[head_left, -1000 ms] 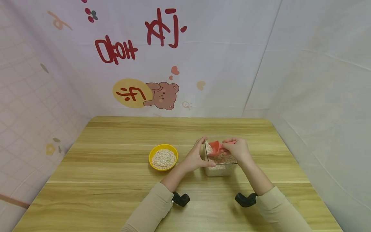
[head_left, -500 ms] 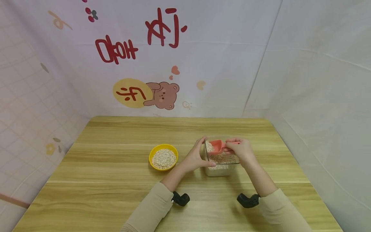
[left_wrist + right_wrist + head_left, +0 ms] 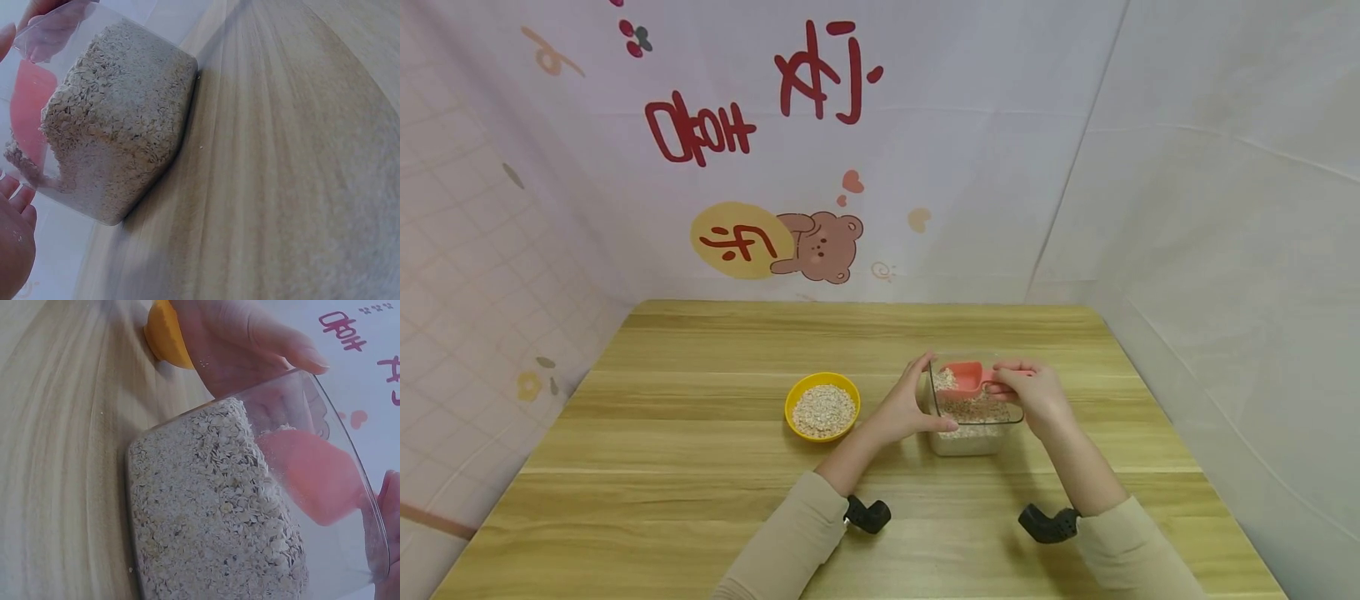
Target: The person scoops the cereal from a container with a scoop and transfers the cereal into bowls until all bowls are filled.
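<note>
My left hand (image 3: 904, 410) grips the left side of a clear plastic container (image 3: 966, 446), thumb at the near rim and fingers toward the far corner. Rolled oats (image 3: 125, 94) fill much of the container, sloping up against one wall. Between the fingers and thumb of my right hand (image 3: 1033, 393) is the handle of a coral-pink scoop (image 3: 967, 378). Its bowl lies inside the container's mouth, over the oats, with some oats at its left lip. Through the clear wall, the right wrist view shows the scoop's pink underside (image 3: 315, 472) just at the oat surface.
A yellow bowl (image 3: 789, 423) heaped with oats (image 3: 824, 411) stands left of the container, beside my left forearm. The wooden table (image 3: 662, 433) meets a printed cloth wall (image 3: 970, 150) at the back, with cloth on both sides too.
My right hand has drawn the scoop a little to the right inside the container, and the scoop has turned to show more of its inside. My left hand and the yellow bowl stay put.
</note>
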`<action>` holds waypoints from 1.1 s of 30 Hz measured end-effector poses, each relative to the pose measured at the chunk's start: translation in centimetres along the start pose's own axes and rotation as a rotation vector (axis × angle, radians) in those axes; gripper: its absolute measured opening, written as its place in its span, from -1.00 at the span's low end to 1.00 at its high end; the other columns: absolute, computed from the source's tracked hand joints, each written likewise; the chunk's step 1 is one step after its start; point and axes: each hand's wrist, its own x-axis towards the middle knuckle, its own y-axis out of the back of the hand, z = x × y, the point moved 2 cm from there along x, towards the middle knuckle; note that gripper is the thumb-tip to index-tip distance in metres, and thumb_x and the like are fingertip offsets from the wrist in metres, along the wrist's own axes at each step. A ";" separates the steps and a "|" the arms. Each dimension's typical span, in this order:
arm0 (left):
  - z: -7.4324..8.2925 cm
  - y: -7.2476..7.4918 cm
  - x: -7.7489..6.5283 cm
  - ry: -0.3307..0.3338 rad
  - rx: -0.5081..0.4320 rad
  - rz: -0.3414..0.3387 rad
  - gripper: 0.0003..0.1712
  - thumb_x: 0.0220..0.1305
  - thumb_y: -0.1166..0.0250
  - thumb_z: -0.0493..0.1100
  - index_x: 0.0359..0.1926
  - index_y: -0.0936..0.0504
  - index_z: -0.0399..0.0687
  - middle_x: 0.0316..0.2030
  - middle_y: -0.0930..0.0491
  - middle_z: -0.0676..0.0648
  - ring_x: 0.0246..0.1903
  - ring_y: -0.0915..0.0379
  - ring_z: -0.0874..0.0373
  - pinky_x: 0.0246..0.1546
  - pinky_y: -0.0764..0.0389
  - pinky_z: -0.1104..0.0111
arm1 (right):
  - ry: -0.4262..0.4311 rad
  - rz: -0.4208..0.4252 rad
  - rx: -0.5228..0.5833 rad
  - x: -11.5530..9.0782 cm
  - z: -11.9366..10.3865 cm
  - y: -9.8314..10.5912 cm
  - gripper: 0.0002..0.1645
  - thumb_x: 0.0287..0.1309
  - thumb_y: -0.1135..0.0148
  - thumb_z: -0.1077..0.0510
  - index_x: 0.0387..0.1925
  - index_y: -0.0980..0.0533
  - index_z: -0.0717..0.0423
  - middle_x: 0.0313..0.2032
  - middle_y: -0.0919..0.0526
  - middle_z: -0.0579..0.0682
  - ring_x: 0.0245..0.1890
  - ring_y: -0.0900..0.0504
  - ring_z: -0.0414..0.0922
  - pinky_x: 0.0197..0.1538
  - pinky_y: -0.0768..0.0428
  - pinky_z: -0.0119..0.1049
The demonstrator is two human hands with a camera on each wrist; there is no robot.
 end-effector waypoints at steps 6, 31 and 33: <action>0.0 0.0 0.0 0.001 0.004 0.004 0.32 -0.19 -0.60 0.09 0.49 0.09 0.38 0.42 -0.01 0.12 0.37 0.04 0.10 0.28 -0.11 -0.01 | -0.009 0.006 0.033 -0.1 0.2 0.3 -0.52 0.29 -0.09 0.33 0.14 -0.29 0.59 -0.46 -0.66 -0.04 -0.50 -0.65 -0.25 -0.26 -0.64 -0.37; 0.5 0.7 -0.5 0.007 0.081 0.004 0.39 -0.23 -0.61 0.13 0.50 0.15 0.33 0.48 0.14 0.06 0.41 0.16 0.02 0.28 -0.07 -0.09 | 0.016 0.015 0.210 -1.1 0.2 0.7 -0.63 0.30 -0.09 0.35 0.07 -0.32 0.51 -0.48 -0.69 -0.03 -0.54 -0.65 -0.28 -0.39 -0.61 -0.48; 0.7 0.9 -0.6 0.004 0.086 0.018 0.38 -0.24 -0.61 0.14 0.50 0.13 0.34 0.47 0.13 0.07 0.41 0.14 0.02 0.27 -0.08 -0.11 | 0.020 0.016 0.218 -1.2 0.0 0.7 -0.65 0.30 -0.09 0.36 0.05 -0.34 0.48 -0.48 -0.69 -0.02 -0.55 -0.64 -0.28 -0.40 -0.61 -0.48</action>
